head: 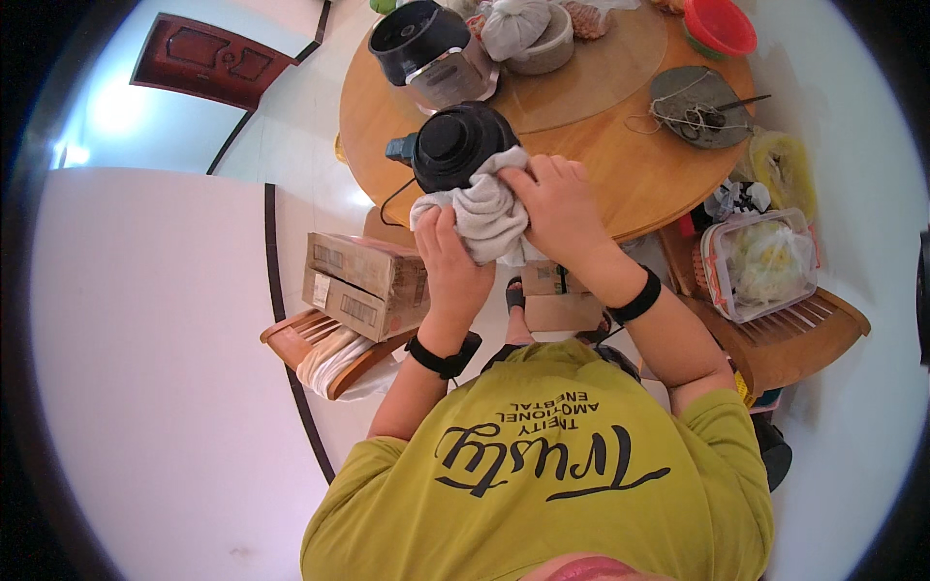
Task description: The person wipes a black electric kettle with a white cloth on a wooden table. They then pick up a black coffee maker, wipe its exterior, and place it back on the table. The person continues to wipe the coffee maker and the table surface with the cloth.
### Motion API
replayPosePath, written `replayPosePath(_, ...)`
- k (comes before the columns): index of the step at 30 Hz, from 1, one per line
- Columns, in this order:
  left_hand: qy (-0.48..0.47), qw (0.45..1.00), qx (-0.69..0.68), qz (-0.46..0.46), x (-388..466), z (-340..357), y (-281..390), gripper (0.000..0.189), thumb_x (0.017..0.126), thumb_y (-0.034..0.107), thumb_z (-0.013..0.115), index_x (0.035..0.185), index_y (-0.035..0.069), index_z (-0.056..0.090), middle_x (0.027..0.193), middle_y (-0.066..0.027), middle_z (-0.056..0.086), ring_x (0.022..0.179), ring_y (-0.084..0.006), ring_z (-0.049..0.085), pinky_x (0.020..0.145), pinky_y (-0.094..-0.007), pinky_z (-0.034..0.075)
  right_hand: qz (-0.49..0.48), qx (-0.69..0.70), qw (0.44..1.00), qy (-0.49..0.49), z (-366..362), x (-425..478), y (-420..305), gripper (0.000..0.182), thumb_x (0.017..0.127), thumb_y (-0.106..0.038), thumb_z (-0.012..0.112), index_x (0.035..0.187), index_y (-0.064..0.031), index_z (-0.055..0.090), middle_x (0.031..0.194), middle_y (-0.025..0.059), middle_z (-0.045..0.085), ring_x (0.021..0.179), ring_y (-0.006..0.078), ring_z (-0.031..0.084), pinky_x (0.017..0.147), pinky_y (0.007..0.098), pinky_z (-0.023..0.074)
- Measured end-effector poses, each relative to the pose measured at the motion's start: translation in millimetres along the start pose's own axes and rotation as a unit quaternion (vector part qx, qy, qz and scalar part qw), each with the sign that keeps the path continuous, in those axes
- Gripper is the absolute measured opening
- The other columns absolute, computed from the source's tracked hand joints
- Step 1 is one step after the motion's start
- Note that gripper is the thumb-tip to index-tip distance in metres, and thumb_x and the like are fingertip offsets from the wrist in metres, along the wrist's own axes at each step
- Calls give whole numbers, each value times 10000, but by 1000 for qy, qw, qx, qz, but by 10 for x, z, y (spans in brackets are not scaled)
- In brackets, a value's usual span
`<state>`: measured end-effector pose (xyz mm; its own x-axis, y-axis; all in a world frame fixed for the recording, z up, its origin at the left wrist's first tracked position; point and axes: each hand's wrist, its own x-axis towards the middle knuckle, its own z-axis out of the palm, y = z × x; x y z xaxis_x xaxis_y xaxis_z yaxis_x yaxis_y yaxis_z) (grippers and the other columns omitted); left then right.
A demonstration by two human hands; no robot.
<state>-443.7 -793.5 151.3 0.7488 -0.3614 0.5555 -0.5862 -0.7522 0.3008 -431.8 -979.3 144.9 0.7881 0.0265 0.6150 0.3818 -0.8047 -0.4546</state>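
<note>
A crumpled pale grey cloth [483, 218] is bunched between both hands at the near edge of the round table. My left hand [452, 254] grips its lower left side, fingers curled over the folds. My right hand [563, 203] holds its right side, with fingertips near the upper end. Just beyond the cloth is a round black lidded appliance part [458, 141], probably a blender jug, with a dark teal handle or spout pointing left. The cloth's upper end lies against its black rim, and the folds hide its near side.
Beyond, on the wooden table [617, 167], stand a black-and-silver appliance base [450, 65], a grey bowl [545, 51] with a tied bag and a red basin [719, 25]. A dark board [697, 109] carries string. Chairs flank me, bearing a carton [367, 279] and a clear tub [759, 265].
</note>
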Motion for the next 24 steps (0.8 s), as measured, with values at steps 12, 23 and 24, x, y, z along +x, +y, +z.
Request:
replayPosePath(12,-92,992,89,18,-4,-4,109,810,706,223,757,1404,13,402,1302,-209,400,1236,-416,384,1071,-535,290,-43,-93,992,-70,85,438,494,530,792,-157,644,1315,-153,562,965,110,569,954,309,568,803,417,462)
replayPosePath(23,-90,995,50,22,38,67,44,671,698,98,703,1322,-23,490,1261,-201,444,1207,-417,446,1034,-487,389,-26,-54,996,-62,38,242,135,216,837,-150,577,1036,-65,581,811,100,600,800,304,620,682,411,510)
replayPosePath(24,-85,996,37,14,29,58,32,654,695,90,707,1305,-23,500,1255,-202,453,1204,-417,452,1032,-482,393,-5,-46,996,-77,26,184,15,268,831,-143,580,1081,-48,587,830,109,597,824,311,615,694,413,506)
